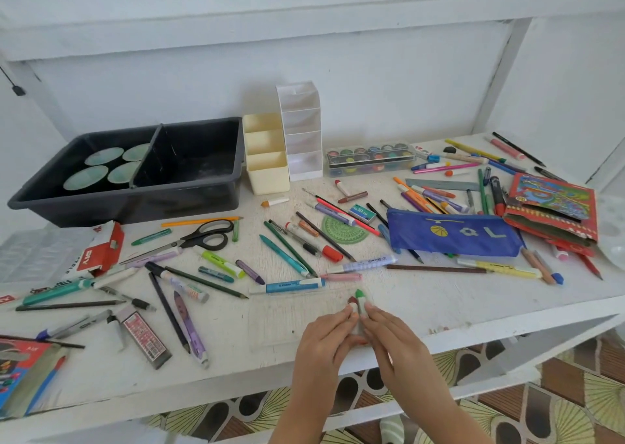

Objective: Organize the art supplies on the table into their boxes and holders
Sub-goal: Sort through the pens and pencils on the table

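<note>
My left hand point(326, 337) and my right hand point(392, 335) meet near the table's front edge and together hold a few crayons point(357, 303), one with a dark red tip, one with a green tip, pointing away from me. Pens, pencils, markers and crayons lie scattered across the white table point(236, 369). At the back stand a cream holder point(267, 154) and a white tiered holder point(301, 129). A black divided bin point(189, 170) sits at the back left.
A blue pencil case point(453, 235) and red crayon boxes point(551, 207) lie at the right. A watercolour set point(370, 158) sits at the back. Scissors point(203, 237), an open red box point(105, 251) and a clear ruler point(291, 322) under my hands lie nearer.
</note>
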Motion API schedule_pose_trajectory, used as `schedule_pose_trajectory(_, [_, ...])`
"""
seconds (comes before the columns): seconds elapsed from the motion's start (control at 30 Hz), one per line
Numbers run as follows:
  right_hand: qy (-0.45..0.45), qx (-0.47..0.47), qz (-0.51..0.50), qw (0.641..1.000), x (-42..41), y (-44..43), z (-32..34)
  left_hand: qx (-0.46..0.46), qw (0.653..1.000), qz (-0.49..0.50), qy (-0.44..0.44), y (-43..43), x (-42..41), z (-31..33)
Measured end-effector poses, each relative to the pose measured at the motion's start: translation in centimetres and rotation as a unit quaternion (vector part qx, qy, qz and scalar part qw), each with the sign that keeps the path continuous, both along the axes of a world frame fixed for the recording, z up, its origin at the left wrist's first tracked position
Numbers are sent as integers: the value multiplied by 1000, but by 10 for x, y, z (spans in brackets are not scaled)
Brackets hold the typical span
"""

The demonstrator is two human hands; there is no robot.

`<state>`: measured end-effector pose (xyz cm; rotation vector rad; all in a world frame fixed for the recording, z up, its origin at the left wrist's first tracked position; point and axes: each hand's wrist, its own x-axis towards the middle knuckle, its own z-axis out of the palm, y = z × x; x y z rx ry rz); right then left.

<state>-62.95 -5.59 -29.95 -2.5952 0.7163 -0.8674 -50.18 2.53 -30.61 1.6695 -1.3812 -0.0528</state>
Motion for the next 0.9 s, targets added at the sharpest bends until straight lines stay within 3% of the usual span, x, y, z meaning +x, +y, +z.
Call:
schedule_pose_trajectory(0.3, [4, -14, 9, 1000, -9, 0, -6, 40, 995, -32, -82, 0, 5, 5])
schedule_pose_trajectory(0.6, [1, 12, -1, 1000, -6, 5, -7, 68, 994, -18, -87, -1, -1, 5])
schedule_pose_trajectory(0.9, [-113, 71, -49, 990, 19, -15, 33, -1, 998, 46, 43, -9, 17, 41])
